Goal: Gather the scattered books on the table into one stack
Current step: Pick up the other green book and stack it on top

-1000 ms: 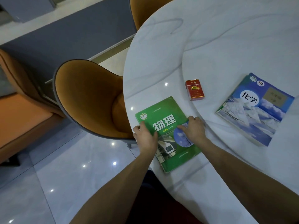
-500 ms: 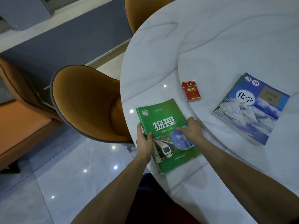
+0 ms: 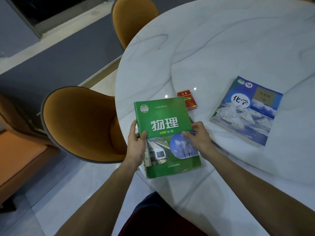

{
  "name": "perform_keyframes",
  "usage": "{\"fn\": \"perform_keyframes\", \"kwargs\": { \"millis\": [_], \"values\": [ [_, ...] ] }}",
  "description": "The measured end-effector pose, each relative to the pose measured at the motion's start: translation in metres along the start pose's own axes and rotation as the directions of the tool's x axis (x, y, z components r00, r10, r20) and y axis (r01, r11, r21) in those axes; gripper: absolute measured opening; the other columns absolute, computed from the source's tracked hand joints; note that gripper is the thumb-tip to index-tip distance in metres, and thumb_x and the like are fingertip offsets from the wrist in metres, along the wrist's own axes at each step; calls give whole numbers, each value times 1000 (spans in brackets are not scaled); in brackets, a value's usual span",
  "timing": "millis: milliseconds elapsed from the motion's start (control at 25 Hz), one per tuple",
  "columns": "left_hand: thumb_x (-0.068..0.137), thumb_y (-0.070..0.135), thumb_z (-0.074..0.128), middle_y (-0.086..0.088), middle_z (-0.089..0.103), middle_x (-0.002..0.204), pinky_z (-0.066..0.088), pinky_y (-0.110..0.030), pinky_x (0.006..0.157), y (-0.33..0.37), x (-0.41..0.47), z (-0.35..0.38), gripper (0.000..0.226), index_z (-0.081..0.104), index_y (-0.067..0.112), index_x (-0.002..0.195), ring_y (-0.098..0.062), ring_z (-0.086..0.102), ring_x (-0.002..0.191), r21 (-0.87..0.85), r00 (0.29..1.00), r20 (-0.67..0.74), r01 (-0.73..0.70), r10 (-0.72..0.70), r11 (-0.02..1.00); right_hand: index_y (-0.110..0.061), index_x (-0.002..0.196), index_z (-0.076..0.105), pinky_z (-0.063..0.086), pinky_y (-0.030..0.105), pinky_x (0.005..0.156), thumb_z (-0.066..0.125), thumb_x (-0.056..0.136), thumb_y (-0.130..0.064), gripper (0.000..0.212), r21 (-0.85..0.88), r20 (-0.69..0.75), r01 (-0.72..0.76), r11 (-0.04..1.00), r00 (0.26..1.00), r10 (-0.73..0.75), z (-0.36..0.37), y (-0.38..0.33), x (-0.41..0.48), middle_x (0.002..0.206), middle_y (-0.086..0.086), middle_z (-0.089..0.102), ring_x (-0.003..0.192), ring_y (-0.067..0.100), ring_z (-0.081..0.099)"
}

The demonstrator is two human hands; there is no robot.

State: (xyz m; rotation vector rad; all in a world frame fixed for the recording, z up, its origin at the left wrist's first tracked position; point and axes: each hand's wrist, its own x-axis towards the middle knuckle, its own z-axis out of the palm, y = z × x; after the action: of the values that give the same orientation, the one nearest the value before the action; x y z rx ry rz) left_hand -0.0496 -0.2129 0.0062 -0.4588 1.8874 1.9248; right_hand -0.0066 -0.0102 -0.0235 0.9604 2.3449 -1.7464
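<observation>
A green physics textbook (image 3: 163, 120) with a train picture on its cover is lifted off the white marble table (image 3: 221, 48), tilted toward me. My left hand (image 3: 136, 143) grips its left edge, thumb on the cover. My right hand (image 3: 197, 137) holds its right side, fingers on the cover. A blue chemistry textbook (image 3: 247, 111) lies flat on the table to the right, apart from both hands.
A red cigarette pack (image 3: 188, 101) lies just behind the green book, partly hidden by its top corner. An orange chair (image 3: 76, 123) stands at the table's left edge, another (image 3: 134, 19) further back. The round table has a raised inner disc (image 3: 255, 48).
Both hands have taken hold of the green book and raised it off the table toward me; it now covers part of the red pack. The blue book has not moved.
</observation>
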Motion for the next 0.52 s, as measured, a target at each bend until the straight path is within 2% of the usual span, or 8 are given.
{"fn": "perform_keyframes", "kwargs": {
  "millis": [120,200,320,440,520],
  "values": [
    [99,-1,40,-20,63,112,47,-58,99,24,6,16,57,27,28,146,-41,61,112,-1,997,59,-44,44,999,-19,101,44,49,32,75,70,83,-16,32,64,-110,57,996,993,-50,-17,-14,-1,102,11,67,90,27,64],
    [99,-1,40,-19,65,106,47,-59,99,39,11,33,56,27,27,146,-42,62,109,14,991,109,-81,79,997,-17,105,46,53,37,79,69,84,-13,32,109,-168,99,989,983,-80,-34,-23,-3,101,15,68,89,29,66],
    [99,-1,40,-17,67,101,49,-60,95,55,19,66,54,30,27,144,-39,65,97,65,972,201,-134,119,989,-14,116,48,52,28,72,67,85,-9,36,147,-258,149,978,960,-108,-65,-34,-10,94,11,67,84,25,65],
    [99,0,40,-19,67,105,50,-59,93,67,25,103,53,31,27,143,-38,66,96,100,953,282,-139,106,985,-17,117,49,52,37,75,66,86,-13,36,122,-354,155,980,929,-103,-96,-36,-12,93,15,68,85,29,65],
    [99,0,40,-18,66,109,51,-55,93,75,27,128,51,32,27,143,-37,66,97,124,932,344,-164,113,979,-15,121,48,52,32,70,64,88,-14,36,98,-388,128,987,918,-81,-115,-34,-10,87,6,66,79,24,64]
  ]
}}
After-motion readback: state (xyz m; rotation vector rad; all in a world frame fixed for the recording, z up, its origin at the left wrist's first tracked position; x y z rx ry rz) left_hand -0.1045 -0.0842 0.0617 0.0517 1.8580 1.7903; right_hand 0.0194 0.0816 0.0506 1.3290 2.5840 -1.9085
